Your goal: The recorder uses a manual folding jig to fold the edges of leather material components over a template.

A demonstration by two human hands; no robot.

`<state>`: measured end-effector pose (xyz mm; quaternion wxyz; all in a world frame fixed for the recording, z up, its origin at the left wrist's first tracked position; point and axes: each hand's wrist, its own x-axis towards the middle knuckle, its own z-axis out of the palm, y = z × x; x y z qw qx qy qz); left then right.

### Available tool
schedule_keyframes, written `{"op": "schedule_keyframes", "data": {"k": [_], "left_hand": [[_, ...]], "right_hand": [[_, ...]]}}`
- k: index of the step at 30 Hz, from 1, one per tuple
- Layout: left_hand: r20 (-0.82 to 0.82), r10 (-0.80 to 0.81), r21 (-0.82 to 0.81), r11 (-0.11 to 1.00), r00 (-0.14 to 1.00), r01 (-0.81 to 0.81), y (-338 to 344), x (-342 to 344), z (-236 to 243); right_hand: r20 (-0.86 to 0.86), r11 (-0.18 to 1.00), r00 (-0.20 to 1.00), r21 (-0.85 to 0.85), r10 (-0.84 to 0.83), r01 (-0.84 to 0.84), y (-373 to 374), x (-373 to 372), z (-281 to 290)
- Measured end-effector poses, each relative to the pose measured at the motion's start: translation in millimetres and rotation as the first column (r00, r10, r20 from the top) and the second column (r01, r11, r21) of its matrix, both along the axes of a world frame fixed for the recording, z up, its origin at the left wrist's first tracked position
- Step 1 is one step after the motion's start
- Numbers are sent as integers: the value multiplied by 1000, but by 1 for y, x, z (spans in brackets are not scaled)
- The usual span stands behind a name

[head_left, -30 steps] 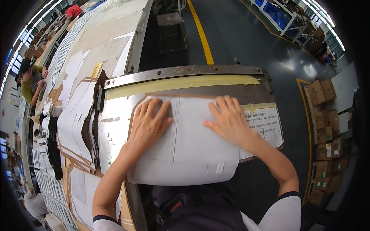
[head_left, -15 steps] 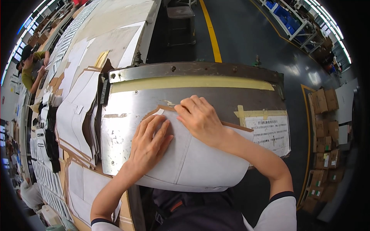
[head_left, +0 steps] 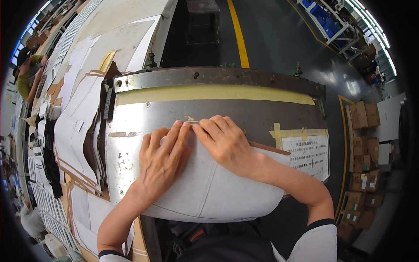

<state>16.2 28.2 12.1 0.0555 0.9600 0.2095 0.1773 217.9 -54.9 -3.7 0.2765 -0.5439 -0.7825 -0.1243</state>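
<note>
A grey-white panel [head_left: 235, 192] with stitched seams and a brown top edge lies on the metal machine plate [head_left: 124, 161], overhanging its near side. My left hand [head_left: 161, 157] presses close-held fingertips onto the panel's top edge; its thumb is partly hidden. Beside them, my right hand [head_left: 227, 142] has curled fingers closed on the same edge, its fingertips almost touching the left ones. A yellow tape strip [head_left: 214, 91] crosses the plate behind them. A taped paper sheet [head_left: 305, 163] is at the plate's right.
Stacked cut panels [head_left: 74, 131] and a long worktable [head_left: 113, 19] are on the left, where a co-worker [head_left: 28, 76] works. A stool [head_left: 203, 8] stands beyond the machine. Cardboard boxes [head_left: 362, 179] line the right, below a rack of blue bins [head_left: 321, 22].
My hands, earlier spread apart on the panel, have come together at its top edge, the right moving left and curling closed. The panel's top edge has turned and shifted lower on the plate.
</note>
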Motion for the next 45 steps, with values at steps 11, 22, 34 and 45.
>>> {"op": "schedule_keyframes", "data": {"k": [11,22,34,45], "left_hand": [[-137,-8,247,968,991,42,0,8,2],[-1,-127,108,986,992,126,8,15,2],[73,-154,89,985,985,148,-6,24,-5],[-50,-117,113,986,992,122,-20,27,2]], "right_hand": [[-84,998,995,-34,-52,49,-26,9,0],[-86,998,995,-31,-55,53,-34,13,-4],[-136,997,988,-43,-75,70,-60,26,-1],[-158,992,980,-65,-118,109,-65,29,-1]]}}
